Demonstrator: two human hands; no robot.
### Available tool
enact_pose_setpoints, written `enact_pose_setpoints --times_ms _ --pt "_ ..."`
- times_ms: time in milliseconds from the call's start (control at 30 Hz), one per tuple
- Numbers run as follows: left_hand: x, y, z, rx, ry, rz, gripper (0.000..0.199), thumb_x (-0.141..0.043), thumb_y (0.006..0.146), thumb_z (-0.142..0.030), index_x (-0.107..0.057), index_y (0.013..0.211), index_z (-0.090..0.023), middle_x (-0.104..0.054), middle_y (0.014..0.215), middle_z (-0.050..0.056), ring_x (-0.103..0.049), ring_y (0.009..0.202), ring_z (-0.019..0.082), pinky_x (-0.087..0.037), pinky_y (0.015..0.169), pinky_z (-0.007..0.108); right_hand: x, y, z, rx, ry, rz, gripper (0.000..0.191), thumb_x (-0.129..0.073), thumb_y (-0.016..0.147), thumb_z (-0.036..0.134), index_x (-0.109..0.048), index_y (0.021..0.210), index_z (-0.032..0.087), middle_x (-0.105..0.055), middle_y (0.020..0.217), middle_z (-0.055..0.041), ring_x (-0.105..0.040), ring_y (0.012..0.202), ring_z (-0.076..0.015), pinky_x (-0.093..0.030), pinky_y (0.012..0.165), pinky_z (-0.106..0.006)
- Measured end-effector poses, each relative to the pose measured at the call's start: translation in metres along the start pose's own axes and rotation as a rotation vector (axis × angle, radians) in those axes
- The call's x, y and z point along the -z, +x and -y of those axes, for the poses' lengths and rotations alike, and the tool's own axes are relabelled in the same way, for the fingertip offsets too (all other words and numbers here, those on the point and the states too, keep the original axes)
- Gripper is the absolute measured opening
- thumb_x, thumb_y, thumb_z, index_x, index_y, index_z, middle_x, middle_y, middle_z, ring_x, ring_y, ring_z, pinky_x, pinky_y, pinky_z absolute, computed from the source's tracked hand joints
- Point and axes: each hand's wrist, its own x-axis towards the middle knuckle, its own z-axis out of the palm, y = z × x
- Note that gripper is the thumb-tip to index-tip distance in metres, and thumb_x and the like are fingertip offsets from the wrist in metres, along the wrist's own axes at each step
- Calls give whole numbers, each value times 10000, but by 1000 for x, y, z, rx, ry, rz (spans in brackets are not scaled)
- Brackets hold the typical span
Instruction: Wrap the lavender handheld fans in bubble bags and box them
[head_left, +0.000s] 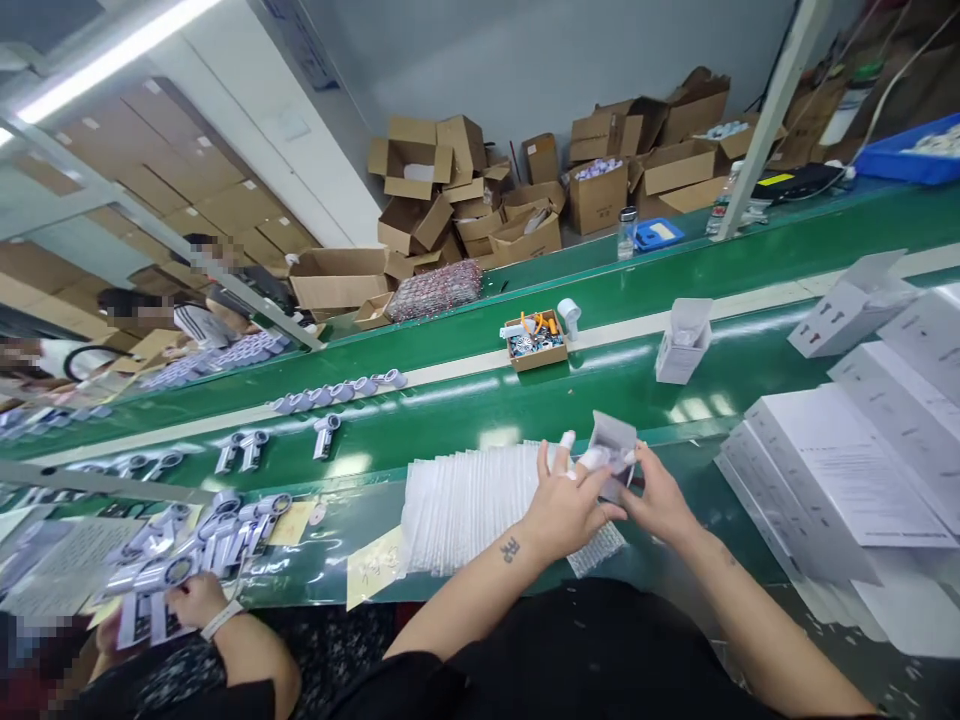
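My left hand (566, 505) is at a small white box (613, 436) with its flap up, fingers bent against its near left side; some fingertips have white covers. On the box's right side, my right hand (654, 492) grips the edge between thumb and fingers. Something pale shows in the box's opening, too small to make out. Beneath and left of my left hand lies a long row of clear bubble-wrap bags (469, 510) on the bench. A yellow paper with handwriting (373, 568) sticks out at the row's left end.
Stacked white boxes (817, 480) stand at right. Across the green belt (450, 410) are an open white box (684, 340), a small parts carton (538, 358) and a row of grey-white devices (337, 391). A co-worker's hand (199, 602) is at lower left, near more devices.
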Motion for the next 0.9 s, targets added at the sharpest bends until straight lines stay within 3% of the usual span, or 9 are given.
enact_pose_setpoints --times_ms 133,300,400,500,633,700,767,800,900 --pt "0 -31 16 352 -374 -138 286 -468 882 -405 -663 953 -208 -662 963 80 -537 1050 236 -353 973 443 23 84 14 38 -101 3 555 -572 681 197 -383 1201 228 -437 1312 -98 -462 1165 -251 -435 889 -367" --pt "-18 -79 29 638 -679 -125 277 -485 858 -395 -670 848 -189 -676 913 57 -595 904 187 -441 857 319 14 191 -11 -40 -129 62 506 -595 607 141 -422 1077 211 -578 962 -23 -560 862 -182 -441 790 -307" --pt "-22 -103 30 796 -717 -136 302 -469 853 -417 -658 826 -183 -664 869 37 -588 868 183 -440 824 296 -3 227 -26 -52 -127 68 523 -598 562 99 -426 1047 195 -572 890 -7 -546 805 -166 -436 769 -304" --pt "-23 -122 32 902 -738 -135 332 -451 854 -430 -641 779 -168 -621 760 11 -558 768 165 -432 745 271 -12 242 -30 -59 -128 109 510 -584 536 65 -446 1012 182 -579 853 -12 -549 784 -171 -441 756 -317" --pt "-23 -143 35 960 -758 -139 345 -449 848 -436 -611 735 -153 -533 652 -16 -499 681 139 -398 671 247 -10 232 -32 -33 -137 104 409 -563 560 76 -483 947 187 -551 1063 -100 -516 1025 -230 -425 826 -336" --pt "-22 -151 35 961 -765 -132 350 -446 846 -441 -607 736 -151 -517 647 -16 -486 677 137 -387 659 242 -13 204 -38 -12 -184 -6 327 -544 596 108 -496 909 189 -473 1204 -140 -410 1185 -265 -407 871 -348" --pt "-20 -156 34 957 -770 -114 356 -444 842 -448 -607 740 -148 -517 656 -11 -479 679 138 -380 646 240 -26 159 -50 -40 -252 -126 264 -524 654 178 -495 916 188 -462 1216 -155 -391 1205 -282 -405 886 -374" --pt "-19 -158 35 955 -774 -105 358 -444 840 -450 -608 742 -147 -519 660 -9 -477 678 138 -377 639 239 -36 132 -57 -113 -282 -95 270 -538 673 242 -492 933 186 -510 1135 -149 -453 1134 -289 -411 877 -399" --pt "-14 -162 36 953 -790 -83 350 -450 833 -439 -608 738 -142 -523 662 -5 -474 674 136 -367 629 236 -76 48 -77 -310 -331 266 513 -612 637 472 -495 1027 160 -548 1019 -138 -523 1015 -313 -430 845 -442"
